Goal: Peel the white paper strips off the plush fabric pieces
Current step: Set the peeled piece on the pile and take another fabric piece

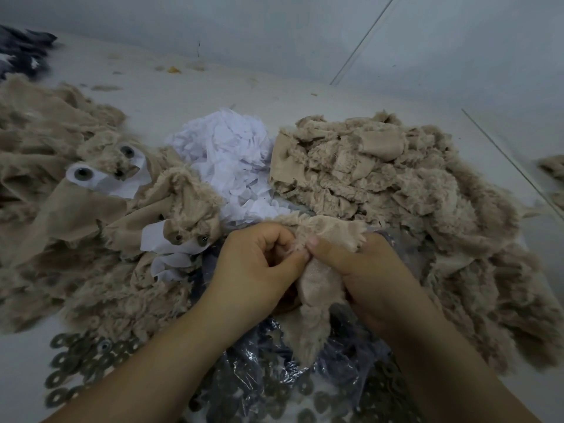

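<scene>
Plush fabric piece (317,257) sits pinched between both my hands near the table's (189,96) front edge: left hand (259,264) and right hand (363,270) both curled tight on it. Beyond them, peeled white paper strips (225,157) heap mid-table, tan plush piles (396,184) flanking either side.

Both forearms reach forward, left hand (259,264) and right hand (363,270) curled, thumbs meeting at centre.

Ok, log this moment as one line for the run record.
left hand: pinches beige plush fabric piece | right hand: grips same piece | white paper scrap pile: behind hands | paper on held piece: none visible
</scene>
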`<action>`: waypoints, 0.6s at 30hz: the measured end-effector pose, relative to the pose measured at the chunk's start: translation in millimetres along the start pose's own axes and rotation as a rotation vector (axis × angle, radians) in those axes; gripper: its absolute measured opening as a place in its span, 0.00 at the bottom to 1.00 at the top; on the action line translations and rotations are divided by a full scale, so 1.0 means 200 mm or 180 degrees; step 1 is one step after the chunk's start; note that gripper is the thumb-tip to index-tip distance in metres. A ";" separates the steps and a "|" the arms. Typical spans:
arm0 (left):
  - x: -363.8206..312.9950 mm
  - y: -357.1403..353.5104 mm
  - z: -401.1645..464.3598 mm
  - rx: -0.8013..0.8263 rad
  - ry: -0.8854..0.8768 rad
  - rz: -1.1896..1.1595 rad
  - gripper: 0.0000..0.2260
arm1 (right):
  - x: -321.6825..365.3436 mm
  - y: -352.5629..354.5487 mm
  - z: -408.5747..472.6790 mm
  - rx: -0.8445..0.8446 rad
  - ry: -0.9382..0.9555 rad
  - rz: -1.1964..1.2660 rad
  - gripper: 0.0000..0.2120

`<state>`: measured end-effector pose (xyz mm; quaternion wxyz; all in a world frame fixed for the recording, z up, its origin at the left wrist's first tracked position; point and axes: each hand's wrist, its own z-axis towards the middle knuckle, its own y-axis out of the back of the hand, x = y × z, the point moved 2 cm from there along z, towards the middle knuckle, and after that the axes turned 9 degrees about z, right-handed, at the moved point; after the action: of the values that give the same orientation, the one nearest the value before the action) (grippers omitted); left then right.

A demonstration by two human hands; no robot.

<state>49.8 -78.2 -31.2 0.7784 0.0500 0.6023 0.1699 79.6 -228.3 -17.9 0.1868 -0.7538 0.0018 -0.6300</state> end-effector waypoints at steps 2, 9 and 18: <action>0.00 0.00 0.00 0.0025 0.0074 -0.0092 0.08 | 0.01 0.00 0.00 -0.0112 -0.0049 0.0043 0.04; 0.01 0.00 0.00 0.0183 0.0458 -0.0798 0.09 | 0.00 0.00 0.00 -0.0126 0.0073 0.0024 0.05; 0.01 0.00 0.00 -0.0082 0.0588 -0.0851 0.12 | -0.03 0.00 0.00 -0.0100 0.0355 -0.0055 0.06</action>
<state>49.6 -77.7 -32.7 0.7359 -0.0564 0.6704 0.0764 78.8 -227.7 -23.4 0.1690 -0.7204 0.0156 -0.6725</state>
